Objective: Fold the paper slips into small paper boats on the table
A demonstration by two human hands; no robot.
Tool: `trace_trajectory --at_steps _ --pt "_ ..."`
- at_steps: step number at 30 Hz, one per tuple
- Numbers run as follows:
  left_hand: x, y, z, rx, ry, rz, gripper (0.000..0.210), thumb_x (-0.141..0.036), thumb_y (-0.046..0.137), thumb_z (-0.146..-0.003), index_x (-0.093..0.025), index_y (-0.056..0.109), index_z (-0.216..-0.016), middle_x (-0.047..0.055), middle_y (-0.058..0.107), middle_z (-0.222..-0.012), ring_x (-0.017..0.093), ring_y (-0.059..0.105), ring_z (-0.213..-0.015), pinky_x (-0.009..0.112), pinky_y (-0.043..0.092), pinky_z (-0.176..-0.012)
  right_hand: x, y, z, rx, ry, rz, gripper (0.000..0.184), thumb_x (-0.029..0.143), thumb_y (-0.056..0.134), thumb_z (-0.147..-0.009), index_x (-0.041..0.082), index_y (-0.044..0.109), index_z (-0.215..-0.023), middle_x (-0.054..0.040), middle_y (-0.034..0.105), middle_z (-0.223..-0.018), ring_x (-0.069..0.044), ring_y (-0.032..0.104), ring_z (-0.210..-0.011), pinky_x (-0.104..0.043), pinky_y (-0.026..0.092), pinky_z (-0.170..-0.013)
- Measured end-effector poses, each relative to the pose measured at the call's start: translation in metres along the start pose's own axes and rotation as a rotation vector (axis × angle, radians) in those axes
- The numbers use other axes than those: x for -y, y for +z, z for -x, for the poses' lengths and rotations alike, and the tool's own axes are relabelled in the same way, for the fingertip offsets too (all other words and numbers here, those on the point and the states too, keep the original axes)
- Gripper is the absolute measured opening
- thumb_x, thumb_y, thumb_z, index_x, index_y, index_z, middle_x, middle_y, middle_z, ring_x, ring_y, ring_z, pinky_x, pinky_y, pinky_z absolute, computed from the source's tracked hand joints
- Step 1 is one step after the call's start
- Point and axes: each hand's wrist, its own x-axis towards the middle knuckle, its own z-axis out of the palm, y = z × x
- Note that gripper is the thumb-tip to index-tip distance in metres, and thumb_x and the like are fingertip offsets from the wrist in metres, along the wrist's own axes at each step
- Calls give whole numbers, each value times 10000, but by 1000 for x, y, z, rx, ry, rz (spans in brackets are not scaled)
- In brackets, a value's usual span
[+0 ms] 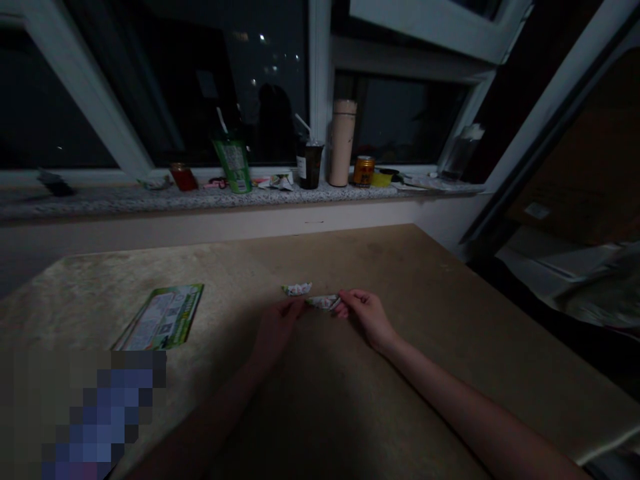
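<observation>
A small candy in a pale printed twist wrapper (323,303) is stretched between my two hands, just above or on the tabletop; I cannot tell which. My left hand (281,323) pinches its left end, partly in shadow. At the other end, my right hand (366,312) grips the wrapper between thumb and fingers. Just beyond my left fingertips lies a second wrapped candy (297,289) with green and white on it, touched by neither hand.
A green and white printed packet (167,317) lies on the brown table (380,260) at left. Along the granite sill (280,197) stand a red jar (184,178), a green cup (234,163), a dark drink cup (310,163), a beige thermos (343,143) and a gold can (363,171).
</observation>
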Motion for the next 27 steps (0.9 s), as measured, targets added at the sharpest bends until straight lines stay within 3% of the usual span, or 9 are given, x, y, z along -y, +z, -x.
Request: trace_trajectory --at_steps 7,14,20,27 --pt "8 18 -11 -24 96 129 453 -428 460 -883 -129 570 -1205 94 701 -1049 226 655 -984 347 475 -882 2 -9 -20 -26 -44 46 328 457 693 -709 136 647 -657 -37 668 -612 -95 570 -507 -214 435 -539" --pt "12 30 -16 28 180 99 440 -337 467 -865 -141 524 -1255 107 591 -1265 209 551 -1166 361 392 -1002 2 -14 -38 -34 -62 90 352 479 702 -683 136 638 -631 -42 671 -605 -97 569 -498 -221 436 -539" --pt "18 34 -21 16 204 7 448 -279 467 -859 -126 502 -1279 135 590 -1243 230 568 -1127 397 398 -986 -1 -18 -51 -44 -70 148 366 494 680 -682 139 639 -603 -36 656 -569 -103 563 -490 -226 433 -535" --pt "19 35 -24 -11 252 -115 378 -210 473 -850 -179 549 -1219 94 538 -1236 222 536 -1099 403 380 -993 -3 -21 -57 -66 -68 205 339 492 677 -664 163 618 -604 -20 650 -559 -121 576 -498 -237 451 -536"
